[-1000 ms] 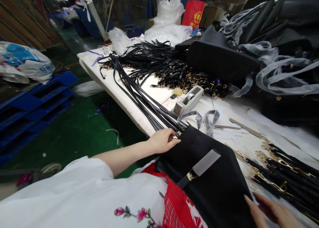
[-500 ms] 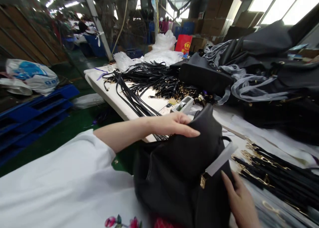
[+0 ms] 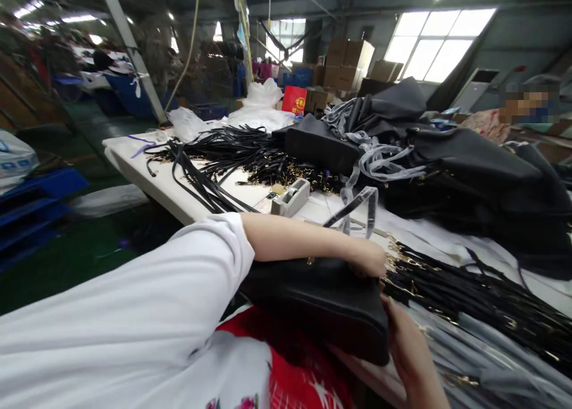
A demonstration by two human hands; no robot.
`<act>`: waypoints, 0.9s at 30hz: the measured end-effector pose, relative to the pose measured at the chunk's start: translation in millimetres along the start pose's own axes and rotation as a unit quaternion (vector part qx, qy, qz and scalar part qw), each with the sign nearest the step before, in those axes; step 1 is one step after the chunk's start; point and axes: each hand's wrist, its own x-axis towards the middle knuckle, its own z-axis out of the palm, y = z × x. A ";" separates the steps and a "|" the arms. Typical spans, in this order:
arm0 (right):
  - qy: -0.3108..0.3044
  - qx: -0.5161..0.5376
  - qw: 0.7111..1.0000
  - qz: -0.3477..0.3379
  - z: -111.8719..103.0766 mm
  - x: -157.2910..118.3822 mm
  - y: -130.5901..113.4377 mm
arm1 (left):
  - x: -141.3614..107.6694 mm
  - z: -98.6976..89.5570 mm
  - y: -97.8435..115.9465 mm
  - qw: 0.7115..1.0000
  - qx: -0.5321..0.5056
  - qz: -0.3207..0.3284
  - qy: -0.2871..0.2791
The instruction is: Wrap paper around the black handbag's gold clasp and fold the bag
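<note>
A black bag lies on its side at the near edge of the table, over my lap. My left hand reaches across its top and is closed on the bag's right end, the fingertips partly hidden. My right hand holds the same end from the right side, its fingers mostly behind the bag. A handle wrapped in clear plastic rises behind my left forearm.
On the white table lie black straps, a tape dispenser and more black bags. Straps with gold clasps lie at right. A person is behind the bags.
The bag has been turned over and lowered, its flat side now showing. My left hand has moved right, to the bag's far end near my right hand. The view has swung right.
</note>
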 end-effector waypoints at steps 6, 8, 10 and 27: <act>0.063 -0.024 0.997 0.039 -33.8 -21.9 22.2 | -7.9 48.5 1.6 0.989 0.005 0.144 -0.033; 0.060 -0.073 0.995 0.026 -30.9 -19.4 24.4 | -25.5 71.5 -10.6 0.976 0.025 0.215 0.018; 0.042 -0.099 0.994 0.006 -22.2 -12.2 25.5 | -42.0 98.5 -27.0 0.966 0.036 0.243 0.076; 0.104 -0.606 0.711 -0.343 39.6 38.8 7.5 | -58.5 196.5 -63.3 0.936 0.058 0.249 0.242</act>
